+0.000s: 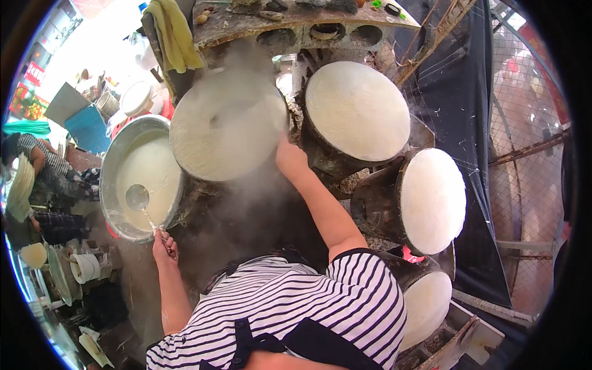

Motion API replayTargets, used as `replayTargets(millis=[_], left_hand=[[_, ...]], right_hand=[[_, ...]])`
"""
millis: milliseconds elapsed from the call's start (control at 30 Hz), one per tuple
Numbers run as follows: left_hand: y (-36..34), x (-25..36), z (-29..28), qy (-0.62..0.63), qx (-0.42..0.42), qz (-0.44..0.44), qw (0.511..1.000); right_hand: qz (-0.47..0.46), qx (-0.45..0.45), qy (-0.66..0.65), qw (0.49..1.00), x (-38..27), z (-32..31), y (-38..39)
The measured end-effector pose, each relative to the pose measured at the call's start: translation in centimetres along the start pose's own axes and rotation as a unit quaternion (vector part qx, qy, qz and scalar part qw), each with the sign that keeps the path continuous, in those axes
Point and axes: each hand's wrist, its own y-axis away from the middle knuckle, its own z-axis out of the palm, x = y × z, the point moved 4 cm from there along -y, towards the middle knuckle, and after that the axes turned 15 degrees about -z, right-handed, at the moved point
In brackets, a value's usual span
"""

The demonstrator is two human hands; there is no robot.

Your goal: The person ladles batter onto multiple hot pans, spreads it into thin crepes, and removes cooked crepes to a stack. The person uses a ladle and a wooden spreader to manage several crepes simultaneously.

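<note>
My left hand (164,248) is closed round the handle of a ladle (137,197). The ladle's round bowl is over the pale batter (150,166) inside a large metal basin (108,213). At the near right edge of a steaming round griddle (209,139), my right hand (291,159) is closed on something pale and blurred that reaches over the surface. Steam hides what that is. A thin off-white layer covers the griddle, with a small dark spot near its middle.
Round griddles with white layers curve round to my right: one (357,111) beside the steaming one, another (433,201), and a third (425,308) lower down. A cluttered ledge (296,18) and a yellow cloth (172,37) are beyond. Another person (46,160) is at far left.
</note>
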Motion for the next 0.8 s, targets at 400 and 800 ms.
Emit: replayTargets(millis=[400,800], left_hand=[[0.6,-0.3,2.0,-0.033,-0.032,-0.005,0.999],[1.2,-0.5,1.0,-0.036,-0.052,-0.012,0.998]], right_hand=[[0.003,0.026,0.003,1.0,-0.8,-1.8,-1.3],[0.073,0.034,0.001,0.997,-1.4,-0.2,3.2]])
